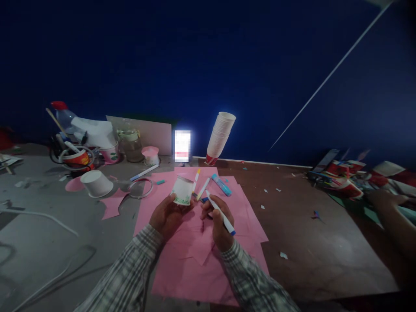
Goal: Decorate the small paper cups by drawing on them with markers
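My left hand [167, 215] is closed around the lower part of a white paper cup [182, 190], which is tilted over pink paper sheets [195, 281]. Green strokes like grass run along the cup's bottom edge. In my right hand [221, 221] a white marker with a blue end [224, 216] is gripped like a pen, its upper tip pointing towards the cup but apart from it. Just beyond my hands lie a yellow-capped marker [196, 178], a white marker [203, 189] and a turquoise tube-shaped item [221, 185].
A leaning stack of paper cups [221, 135] stands by the blue wall, near a bright blurred screen [182, 146]. Left are an upturned cup [96, 183], a glass jar [130, 145] and a pen holder [76, 159]. At right, another person's arm [394, 212] reaches near red-and-white cups [346, 185].
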`<state>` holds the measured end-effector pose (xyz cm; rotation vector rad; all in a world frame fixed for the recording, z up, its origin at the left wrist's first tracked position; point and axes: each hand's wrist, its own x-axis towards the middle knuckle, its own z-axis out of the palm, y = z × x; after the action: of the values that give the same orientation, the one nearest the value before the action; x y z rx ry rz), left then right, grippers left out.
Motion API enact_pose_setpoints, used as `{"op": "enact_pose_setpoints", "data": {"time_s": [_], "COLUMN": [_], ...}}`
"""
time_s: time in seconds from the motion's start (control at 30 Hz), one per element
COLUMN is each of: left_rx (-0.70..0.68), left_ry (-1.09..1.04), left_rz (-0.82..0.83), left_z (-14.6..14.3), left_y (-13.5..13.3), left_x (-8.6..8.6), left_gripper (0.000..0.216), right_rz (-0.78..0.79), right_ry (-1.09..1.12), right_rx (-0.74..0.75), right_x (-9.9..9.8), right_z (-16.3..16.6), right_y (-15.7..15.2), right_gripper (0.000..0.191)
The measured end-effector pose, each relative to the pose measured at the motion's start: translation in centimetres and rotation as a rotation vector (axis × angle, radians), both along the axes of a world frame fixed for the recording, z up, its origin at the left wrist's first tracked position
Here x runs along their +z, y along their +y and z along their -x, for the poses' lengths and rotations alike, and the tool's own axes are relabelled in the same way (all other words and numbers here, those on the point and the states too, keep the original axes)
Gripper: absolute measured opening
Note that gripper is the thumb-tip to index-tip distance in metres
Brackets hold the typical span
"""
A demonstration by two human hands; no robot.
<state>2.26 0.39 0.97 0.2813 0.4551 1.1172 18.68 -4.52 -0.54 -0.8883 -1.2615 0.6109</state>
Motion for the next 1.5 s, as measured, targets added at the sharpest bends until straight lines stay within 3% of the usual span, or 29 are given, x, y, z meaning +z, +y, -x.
{"op": "enact_pose_setpoints", "data": {"time_s": [0.27, 0.43, 0.7, 1.5], "left_rx": [-0.021, -0.059, -0.044, -0.021], "left_ry": [0.075, 0.111, 0.113, 0.106], "left_rz": [-0.064, -0.144, -0.136, -0.112], "left_z": [-0.2, -0.5, -0.5, -0.8], "left_y": [-0.2, -0.4, -0.3, -0.6], "left_x": [-0.5, 0.0, -0.2, 0.2], "left_gripper": [0.019, 0.022, 0.028, 0.03], "right_rz": [-0.156, -0.15, -0.06, -0.11], "right_ry": [-0.255, -0.252, -0.295, -0.313], "right_rx": [0.075, 0.058, -0.004, -0.051], "right_x": [1.8, 1.6, 1.5, 0.9], "right_z": [0.5, 1.1, 1.0, 1.2], "right_y": [-0.3, -0.3, -0.3, 0.0], "right_gripper": [0.036, 0.03, 0.027, 0.022]}}
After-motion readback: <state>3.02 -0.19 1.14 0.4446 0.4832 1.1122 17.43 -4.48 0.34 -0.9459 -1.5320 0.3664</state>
